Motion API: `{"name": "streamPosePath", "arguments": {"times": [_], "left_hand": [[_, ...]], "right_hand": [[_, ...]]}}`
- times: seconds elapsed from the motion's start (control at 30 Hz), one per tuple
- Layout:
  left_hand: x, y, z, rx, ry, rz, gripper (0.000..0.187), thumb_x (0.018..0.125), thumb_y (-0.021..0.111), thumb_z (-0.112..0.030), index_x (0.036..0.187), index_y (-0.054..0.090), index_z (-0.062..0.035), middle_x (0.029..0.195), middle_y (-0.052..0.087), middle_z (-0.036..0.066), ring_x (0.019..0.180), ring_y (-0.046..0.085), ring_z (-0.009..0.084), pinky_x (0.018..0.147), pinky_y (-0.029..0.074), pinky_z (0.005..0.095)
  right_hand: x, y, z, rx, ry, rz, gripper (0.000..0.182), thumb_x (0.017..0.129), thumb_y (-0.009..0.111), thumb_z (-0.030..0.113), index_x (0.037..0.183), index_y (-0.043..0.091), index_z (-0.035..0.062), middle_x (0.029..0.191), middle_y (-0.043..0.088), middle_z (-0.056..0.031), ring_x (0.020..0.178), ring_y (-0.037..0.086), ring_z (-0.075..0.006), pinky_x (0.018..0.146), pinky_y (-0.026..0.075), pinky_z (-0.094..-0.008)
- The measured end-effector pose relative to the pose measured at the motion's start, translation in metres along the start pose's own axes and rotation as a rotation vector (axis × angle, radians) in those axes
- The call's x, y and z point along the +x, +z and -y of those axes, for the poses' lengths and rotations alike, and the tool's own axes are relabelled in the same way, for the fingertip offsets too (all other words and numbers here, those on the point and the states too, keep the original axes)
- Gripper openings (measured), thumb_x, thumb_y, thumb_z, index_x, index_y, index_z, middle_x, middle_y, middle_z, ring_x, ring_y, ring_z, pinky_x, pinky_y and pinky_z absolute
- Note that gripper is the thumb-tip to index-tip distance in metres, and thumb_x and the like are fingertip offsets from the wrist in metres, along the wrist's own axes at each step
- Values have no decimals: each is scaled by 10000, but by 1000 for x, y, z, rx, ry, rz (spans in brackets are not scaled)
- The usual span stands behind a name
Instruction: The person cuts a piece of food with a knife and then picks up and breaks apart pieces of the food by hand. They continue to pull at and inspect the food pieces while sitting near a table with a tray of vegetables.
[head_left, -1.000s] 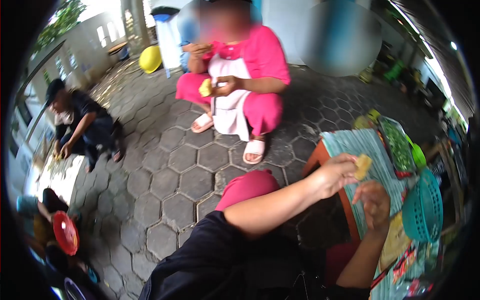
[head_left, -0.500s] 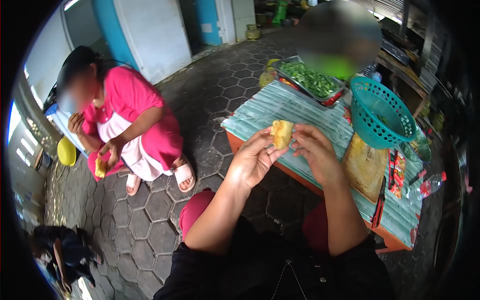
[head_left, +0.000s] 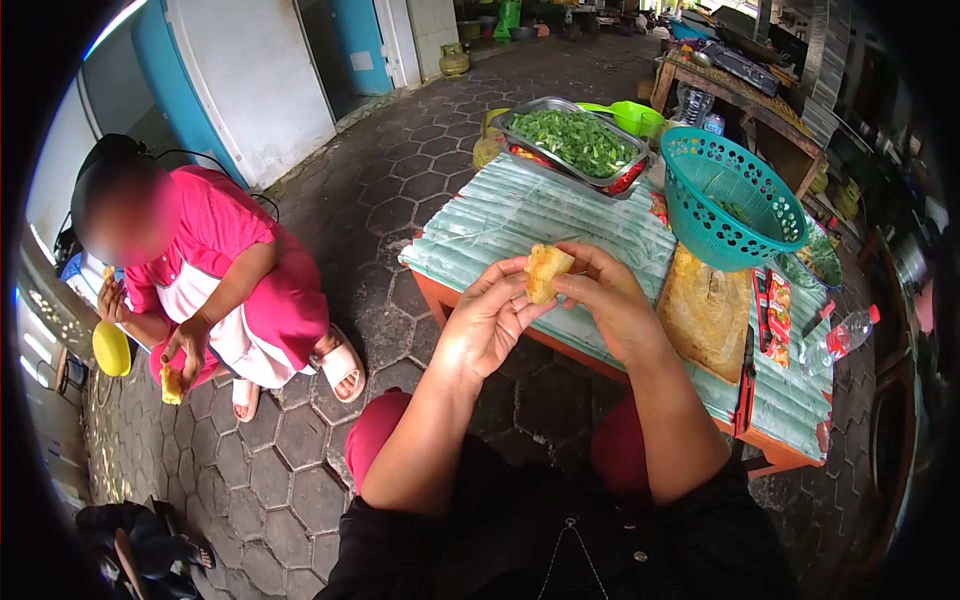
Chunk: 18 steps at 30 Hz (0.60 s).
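A yellow-brown piece of food (head_left: 546, 272) is held up in front of me, above the near edge of the low table (head_left: 520, 205). My left hand (head_left: 490, 315) grips it from the left with thumb and fingers. The fingers of my right hand (head_left: 610, 300) close on its right side. Its surface has browned patches. To the right of my hands, a worn wooden board (head_left: 705, 315) lies on the table, with a dark-and-red knife (head_left: 744, 385) along its right edge.
A person in pink (head_left: 225, 270) squats at the left, holding food. The table bears a tray of chopped greens (head_left: 575, 140), a teal basket (head_left: 730, 215), red packets (head_left: 772, 315) and a plastic bottle (head_left: 845, 335). Another person (head_left: 140, 545) is at the lower left.
The food has tilted, and my right hand has come in to grip it. The view has shifted, so the table and the person in pink appear further left.
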<state>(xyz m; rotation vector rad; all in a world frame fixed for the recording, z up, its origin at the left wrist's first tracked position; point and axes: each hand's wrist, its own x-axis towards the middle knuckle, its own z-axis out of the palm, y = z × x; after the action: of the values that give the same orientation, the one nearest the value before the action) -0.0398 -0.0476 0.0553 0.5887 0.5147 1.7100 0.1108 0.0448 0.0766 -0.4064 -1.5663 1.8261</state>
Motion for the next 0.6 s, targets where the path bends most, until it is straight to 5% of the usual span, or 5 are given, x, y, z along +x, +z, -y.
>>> {"name": "streamPosePath", "arguments": {"times": [0.6], "left_hand": [[-20, -2, -4, 215, 65, -41, 145, 928, 502, -25, 1068, 538, -19, 1073, 604, 119, 988, 615, 209, 893, 516, 354]], "right_hand": [[-6, 5, 2, -69, -8, 63, 432, 775, 704, 92, 1160, 539, -14, 1070, 595, -89, 956, 552, -145, 846, 454, -289]]}}
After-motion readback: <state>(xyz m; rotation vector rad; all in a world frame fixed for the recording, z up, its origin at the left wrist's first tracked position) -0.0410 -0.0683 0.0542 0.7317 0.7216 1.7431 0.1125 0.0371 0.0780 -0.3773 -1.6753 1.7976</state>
